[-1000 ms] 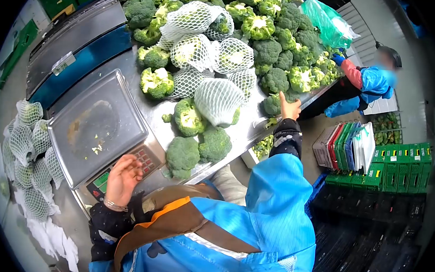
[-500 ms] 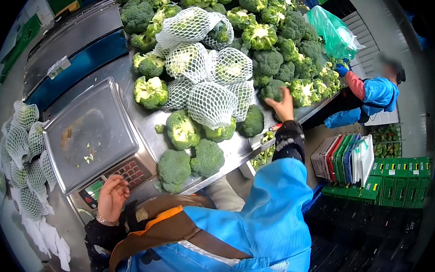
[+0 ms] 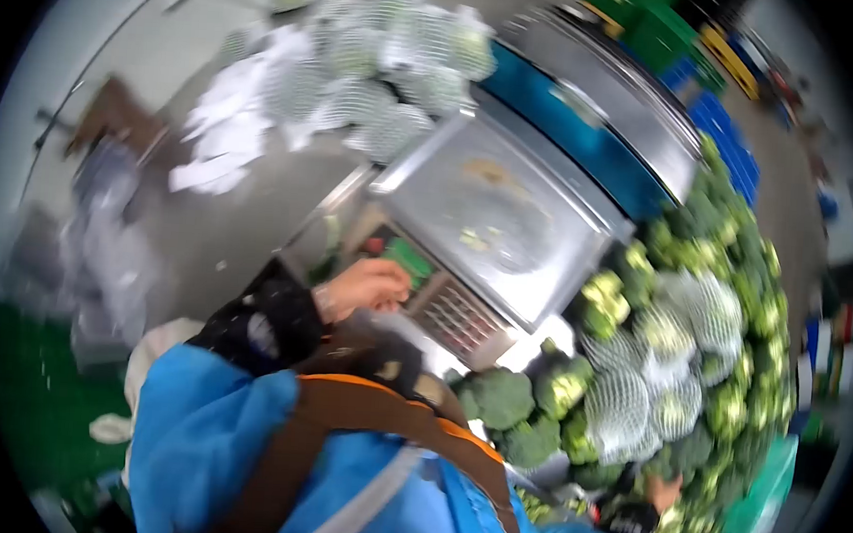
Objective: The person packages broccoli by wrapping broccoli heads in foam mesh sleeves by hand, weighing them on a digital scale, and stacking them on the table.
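My left hand [image 3: 371,288] hovers by the keypad and green display of the weighing scale [image 3: 479,201], fingers loosely curled together and nothing visible in them. Bits of green lie on the scale's metal pan. Far to the right, my right hand [image 3: 665,491] is small and smeared by motion among the heads of broccoli [image 3: 694,449]; its fingers cannot be made out. Closer to me on the metal table sit loose broccoli heads [image 3: 501,398]. Beside them is a group of broccoli in white foam nets [image 3: 623,406].
Beyond the scale, netted heads [image 3: 428,81] are piled next to white foam nets [image 3: 225,122]. A blue-and-steel machine [image 3: 592,111] stands behind the scale. A green plastic bag [image 3: 764,492] lies at the right, and clear plastic bags [image 3: 107,227] hang at the left.
My view has swung left and turned, so the scale is now central and the broccoli is at right. The co-worker has left the view. My right hand remains among the broccoli.
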A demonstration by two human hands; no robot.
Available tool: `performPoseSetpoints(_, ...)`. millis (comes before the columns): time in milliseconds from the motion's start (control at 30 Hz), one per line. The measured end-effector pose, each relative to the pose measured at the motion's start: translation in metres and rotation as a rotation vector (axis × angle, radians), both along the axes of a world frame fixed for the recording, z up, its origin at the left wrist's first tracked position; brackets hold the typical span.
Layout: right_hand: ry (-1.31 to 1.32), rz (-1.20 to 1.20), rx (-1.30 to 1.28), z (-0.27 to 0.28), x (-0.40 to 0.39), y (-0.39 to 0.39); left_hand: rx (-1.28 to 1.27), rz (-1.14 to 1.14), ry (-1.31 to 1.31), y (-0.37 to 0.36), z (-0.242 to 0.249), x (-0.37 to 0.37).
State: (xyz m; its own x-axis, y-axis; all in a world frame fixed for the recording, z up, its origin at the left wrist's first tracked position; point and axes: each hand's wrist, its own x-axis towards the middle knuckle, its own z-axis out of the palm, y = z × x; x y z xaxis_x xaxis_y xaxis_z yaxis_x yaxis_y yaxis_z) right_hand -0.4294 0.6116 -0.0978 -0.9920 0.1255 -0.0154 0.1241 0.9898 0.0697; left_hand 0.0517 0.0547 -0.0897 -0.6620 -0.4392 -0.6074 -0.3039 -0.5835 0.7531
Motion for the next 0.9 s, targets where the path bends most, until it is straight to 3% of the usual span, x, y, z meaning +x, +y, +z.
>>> performPoseSetpoints(100, 0.124, 0.148, -0.583, 0.057, 0.035, -0.055, -0.285, 0.150, -0.003, -0.045, -0.004, 0.045)
performPoseSetpoints(167, 0.224, 0.374, -1.086, 0.097, 0.070, -0.127, -0.552, 0.264, -0.060, -0.087, -0.030, 0.079)
performPoseSetpoints(267, -0.041, 0.585, -1.392, 0.133, 0.129, -0.251, -1.036, 0.388, -0.424, -0.145, -0.060, 0.127)
performPoseSetpoints(300, -0.015, 0.562, -1.305, 0.123, 0.137, -0.289, -1.178, 0.407, -0.576, -0.156, -0.057, 0.139)
performPoseSetpoints(367, -0.134, 0.775, -1.349, 0.103, 0.164, -0.366, -1.377, 0.403, -0.774, -0.177, -0.052, 0.168)
performPoseSetpoints(400, -0.128, 0.874, -1.250, 0.096, 0.182, -0.402, -1.475, 0.399, -0.874, -0.187, -0.051, 0.182)
performPoseSetpoints(433, -0.030, 1.066, -1.149, 0.084, 0.194, -0.433, -1.499, 0.407, -0.928, -0.196, -0.052, 0.195)
performPoseSetpoints(467, -0.040, 1.096, -1.119, 0.081, 0.217, -0.459, -1.522, 0.411, -0.983, -0.205, -0.054, 0.208)
performPoseSetpoints(533, 0.215, 1.379, -0.910, 0.063, 0.237, -0.493, -1.563, 0.400, -1.105, -0.216, -0.056, 0.222)
performPoseSetpoints(633, 0.097, 1.378, -0.716, 0.061, 0.269, -0.511, -1.537, 0.136, -1.259, -0.217, -0.059, 0.240)
performPoseSetpoints(667, 0.072, 1.405, -0.543, 0.071, 0.272, -0.507, -1.585, 0.121, -1.293, -0.217, -0.072, 0.247)
performPoseSetpoints(800, -0.003, 1.445, -0.660, 0.089, 0.264, -0.499, -1.511, -0.045, -1.158, -0.221, -0.061, 0.262)
performPoseSetpoints(833, 0.006, 1.464, -0.700, 0.094, 0.262, -0.500, -1.554, 0.033, -0.984, -0.217, -0.048, 0.258)
performPoseSetpoints(900, -0.272, 1.273, -0.934, 0.103, 0.269, -0.500, -1.616, 0.180, -0.628, -0.209, -0.017, 0.243)
